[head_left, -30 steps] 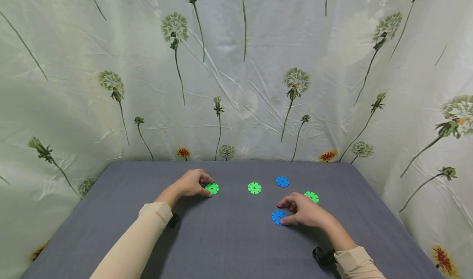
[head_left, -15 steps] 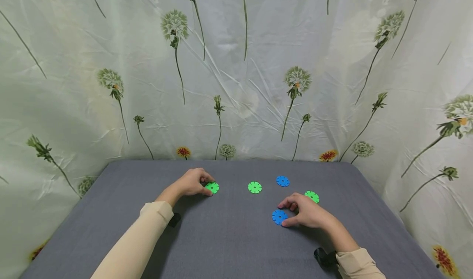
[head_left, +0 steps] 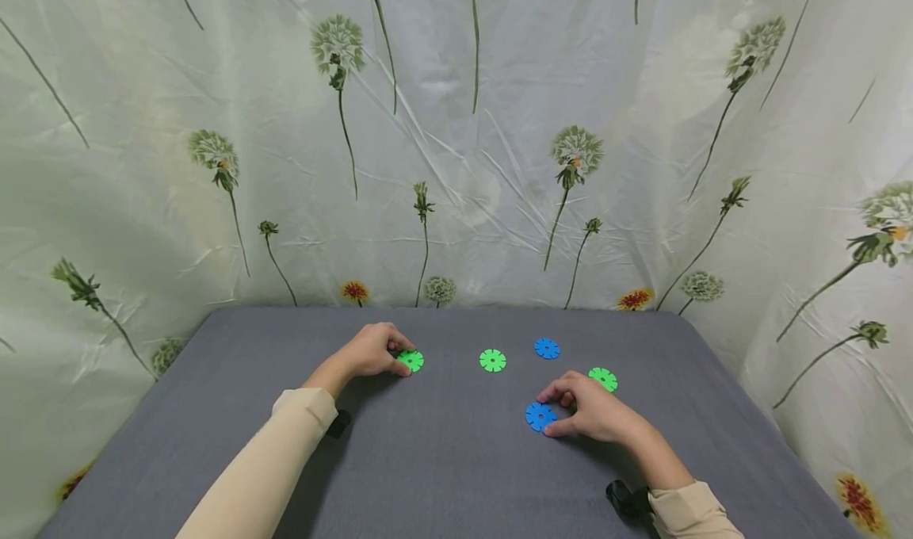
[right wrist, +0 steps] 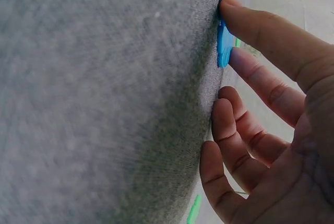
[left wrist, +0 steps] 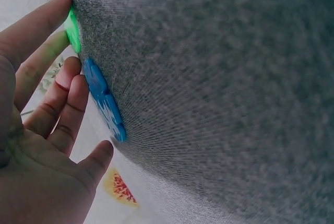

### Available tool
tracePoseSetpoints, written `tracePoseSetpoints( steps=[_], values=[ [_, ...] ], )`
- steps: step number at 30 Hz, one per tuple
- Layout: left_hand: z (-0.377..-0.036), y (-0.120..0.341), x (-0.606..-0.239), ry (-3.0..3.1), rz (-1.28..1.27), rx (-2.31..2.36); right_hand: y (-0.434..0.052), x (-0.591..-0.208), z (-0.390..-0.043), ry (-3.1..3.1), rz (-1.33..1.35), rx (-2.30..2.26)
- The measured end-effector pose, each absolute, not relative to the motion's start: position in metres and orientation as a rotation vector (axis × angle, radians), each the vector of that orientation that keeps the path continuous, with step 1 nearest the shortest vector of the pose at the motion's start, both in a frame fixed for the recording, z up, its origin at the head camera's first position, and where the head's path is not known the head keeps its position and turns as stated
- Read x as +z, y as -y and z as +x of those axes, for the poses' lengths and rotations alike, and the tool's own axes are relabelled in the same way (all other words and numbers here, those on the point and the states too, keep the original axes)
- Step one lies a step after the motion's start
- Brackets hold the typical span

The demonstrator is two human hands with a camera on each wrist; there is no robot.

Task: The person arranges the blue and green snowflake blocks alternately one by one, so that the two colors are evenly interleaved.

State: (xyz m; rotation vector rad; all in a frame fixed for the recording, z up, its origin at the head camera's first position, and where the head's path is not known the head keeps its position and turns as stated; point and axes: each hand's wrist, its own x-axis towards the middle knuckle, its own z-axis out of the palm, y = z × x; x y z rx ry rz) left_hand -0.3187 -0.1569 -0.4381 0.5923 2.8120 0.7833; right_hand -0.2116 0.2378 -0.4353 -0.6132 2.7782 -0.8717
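Fingertips (head_left: pixel 401 354) of your left hand (head_left: pixel 368 351) pinch one green disc (head_left: pixel 411 360); your right hand (head_left: pixel 590 409) grips a blue disc (head_left: pixel 538 416) nearby. Neither looks lifted; three discs lie untouched.

You are working over a flat surface covered in grey woven cloth (head_left: pixel 442 468), its far edge meeting a pale curtain. Five flat plastic gear-shaped discs lie on it. A green disc (head_left: pixel 410 360) sits at the left, under your left fingertips. A second green disc (head_left: pixel 492 360) lies near the middle, apart from the rest. A blue disc (head_left: pixel 546 349) rests farther back, a third green disc (head_left: pixel 603 379) to its right, and a nearer blue disc (head_left: pixel 538 416) lies against your right fingers.
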Motion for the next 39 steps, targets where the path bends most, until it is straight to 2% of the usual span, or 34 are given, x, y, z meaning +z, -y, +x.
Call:
tracePoseSetpoints(
  steps=[15, 39],
  values=[
    [-0.3168, 0.1554, -0.4375, -2.807, 0.533, 0.802, -0.2338, -0.4360, -0.2109, -2.653, -0.549, -1.012],
    [-0.3162, 0.1544, -0.4369, -2.789, 0.517, 0.836, -0.2351, -0.4378, -0.2115, -2.647, -0.632, -0.997]
  ],
)
